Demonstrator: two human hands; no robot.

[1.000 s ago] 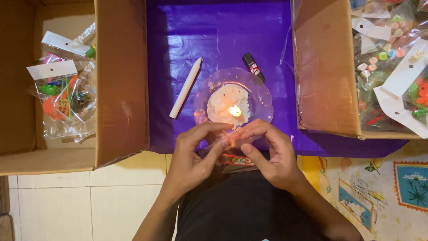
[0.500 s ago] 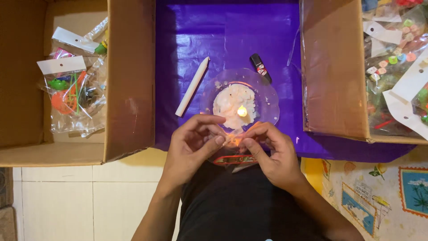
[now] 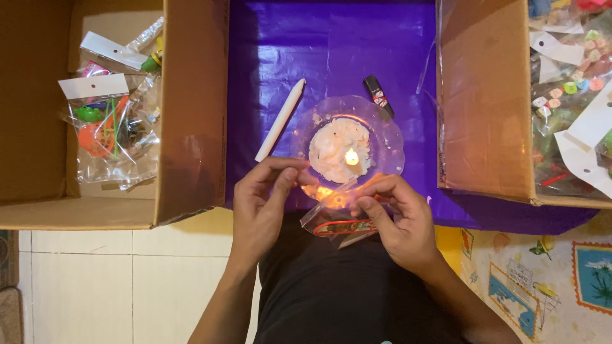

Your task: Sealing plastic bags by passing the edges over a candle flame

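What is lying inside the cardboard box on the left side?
In the left cardboard box lie clear plastic packets with white card tops, holding small colourful toys: green, orange and dark pieces. The packets overlap, so what lies beneath them is hidden. The rest shows bare cardboard.

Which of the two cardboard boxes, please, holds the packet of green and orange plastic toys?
The cardboard box on the left holds the toy packet, with its white card header. The box on the right holds bags of small round coloured pieces instead.

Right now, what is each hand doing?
Left hand: pinching the edge of the clear bag.
Right hand: gripping the same bag near the candle flame.
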